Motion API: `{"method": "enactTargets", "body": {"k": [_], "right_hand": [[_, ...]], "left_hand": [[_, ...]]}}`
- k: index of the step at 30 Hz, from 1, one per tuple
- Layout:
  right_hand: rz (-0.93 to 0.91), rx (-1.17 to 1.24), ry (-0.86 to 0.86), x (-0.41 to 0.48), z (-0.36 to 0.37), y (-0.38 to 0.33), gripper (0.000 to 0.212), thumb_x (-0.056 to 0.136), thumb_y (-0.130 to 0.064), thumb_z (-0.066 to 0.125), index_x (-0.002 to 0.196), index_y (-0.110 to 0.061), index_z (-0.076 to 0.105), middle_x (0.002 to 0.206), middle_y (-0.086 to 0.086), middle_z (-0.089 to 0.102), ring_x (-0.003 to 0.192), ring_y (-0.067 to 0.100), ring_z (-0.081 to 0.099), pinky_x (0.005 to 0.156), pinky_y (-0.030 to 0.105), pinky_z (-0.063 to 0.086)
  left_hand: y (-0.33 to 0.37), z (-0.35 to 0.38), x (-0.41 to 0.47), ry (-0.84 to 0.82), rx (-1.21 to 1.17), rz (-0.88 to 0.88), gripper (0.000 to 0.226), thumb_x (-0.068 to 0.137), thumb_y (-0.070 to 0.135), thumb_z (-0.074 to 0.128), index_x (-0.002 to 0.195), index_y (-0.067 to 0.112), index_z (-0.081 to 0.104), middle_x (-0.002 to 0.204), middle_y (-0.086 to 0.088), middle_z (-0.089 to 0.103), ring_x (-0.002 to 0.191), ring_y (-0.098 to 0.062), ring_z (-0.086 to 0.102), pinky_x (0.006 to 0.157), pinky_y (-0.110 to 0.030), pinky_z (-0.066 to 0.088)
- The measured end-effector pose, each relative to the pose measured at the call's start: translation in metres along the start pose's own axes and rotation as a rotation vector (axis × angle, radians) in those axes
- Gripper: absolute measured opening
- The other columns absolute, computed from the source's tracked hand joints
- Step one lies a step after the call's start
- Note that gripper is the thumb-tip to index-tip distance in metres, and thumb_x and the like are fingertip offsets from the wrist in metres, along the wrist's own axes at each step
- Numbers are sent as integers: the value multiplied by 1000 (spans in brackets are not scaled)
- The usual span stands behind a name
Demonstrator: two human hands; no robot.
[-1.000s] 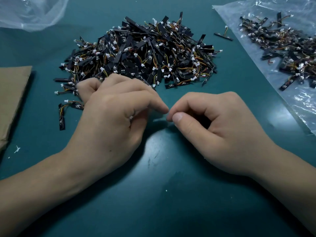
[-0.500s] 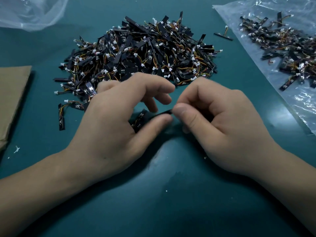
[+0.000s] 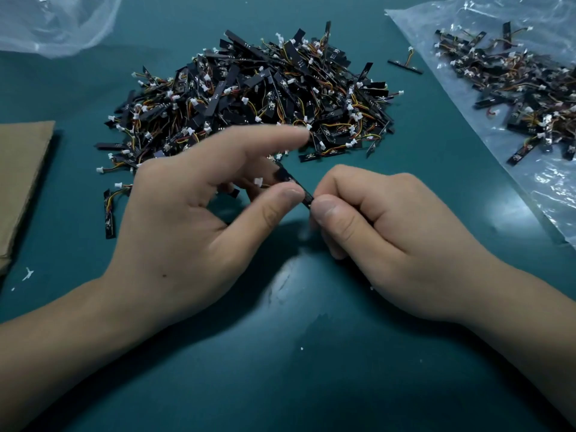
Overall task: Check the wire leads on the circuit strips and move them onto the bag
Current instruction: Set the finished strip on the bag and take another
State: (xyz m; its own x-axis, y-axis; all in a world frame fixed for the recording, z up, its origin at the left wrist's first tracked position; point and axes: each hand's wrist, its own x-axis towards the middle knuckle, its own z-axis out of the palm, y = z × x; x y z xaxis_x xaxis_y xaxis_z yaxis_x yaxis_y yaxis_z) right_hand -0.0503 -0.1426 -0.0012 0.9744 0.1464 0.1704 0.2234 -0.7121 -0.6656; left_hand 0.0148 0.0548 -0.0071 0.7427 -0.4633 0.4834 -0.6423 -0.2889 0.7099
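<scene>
A big pile of black circuit strips [image 3: 255, 98] with coloured wire leads and white plugs lies at the table's centre back. Both hands hold one black circuit strip [image 3: 291, 180] just in front of it. My left hand [image 3: 199, 219] pinches the strip's middle with thumb and lower fingers, index finger stretched out above. My right hand [image 3: 377, 232] pinches the strip's near end between thumb and curled fingers. A clear plastic bag [image 3: 467, 98] at the right carries several more strips [image 3: 514, 92].
One loose strip [image 3: 404, 66] lies between the pile and the bag. A few stray strips [image 3: 109, 210] sit left of my left hand. A brown cardboard piece [image 3: 21, 179] lies at the left edge, another clear bag [image 3: 56, 20] at the top left. The table [image 3: 280, 369] is teal.
My left hand has uncurled, its index finger lifting and stretching out. The strip, hidden a second ago, has come up off the table and now shows between both thumbs.
</scene>
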Motion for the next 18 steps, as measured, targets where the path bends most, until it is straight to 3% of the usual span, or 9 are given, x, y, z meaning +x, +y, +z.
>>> {"method": "enactTargets", "body": {"k": [3,5,7,11,13,15,18], "right_hand": [[-40,89,92,-1,1,-1,19,105,-36,47,88,-32,54,65,-1,59,58,19,56,54,37,44],[-58,118,136,-2,1,0,18,106,-32,49,90,-28,57,64,2,58,58,21,54,54,34,43],[-66,125,156,-2,1,1,18,105,-31,49,90,-26,58,64,2,57,57,21,53,54,32,42],[-83,126,112,-2,2,1,17,104,-33,49,91,-26,59,64,-3,55,57,18,53,52,30,41],[-86,106,95,-2,2,1,18,103,-34,50,91,-26,59,65,-5,55,58,18,53,53,31,41],[-82,87,89,-2,2,1,18,102,-34,50,89,-26,60,65,-8,53,59,16,52,53,27,38],[-49,85,58,-2,1,0,20,100,-38,49,87,-27,60,64,-7,55,60,18,53,54,30,39]], "left_hand": [[3,-1,1,-26,-2,-56,54,95,31,70,145,25,50,92,24,74,88,-1,71,81,-7,47],[7,-1,0,-91,-47,-91,62,95,30,68,151,27,41,92,21,75,80,-12,74,76,-25,56],[7,-1,-2,-138,-46,-78,56,97,33,63,149,33,42,94,18,76,74,-23,73,70,-38,58],[3,-1,-2,-113,-98,-82,36,100,39,52,133,29,59,92,11,74,67,-30,66,58,-43,50],[3,-2,1,-105,-81,-77,24,101,35,53,117,26,69,85,13,73,67,-16,67,56,-34,50],[3,-2,1,-121,-27,-60,14,100,27,59,98,22,72,80,17,71,68,-5,67,58,-17,46],[6,-1,-3,-136,-73,-77,13,99,22,63,95,12,71,82,20,67,70,12,62,65,0,41]]}}
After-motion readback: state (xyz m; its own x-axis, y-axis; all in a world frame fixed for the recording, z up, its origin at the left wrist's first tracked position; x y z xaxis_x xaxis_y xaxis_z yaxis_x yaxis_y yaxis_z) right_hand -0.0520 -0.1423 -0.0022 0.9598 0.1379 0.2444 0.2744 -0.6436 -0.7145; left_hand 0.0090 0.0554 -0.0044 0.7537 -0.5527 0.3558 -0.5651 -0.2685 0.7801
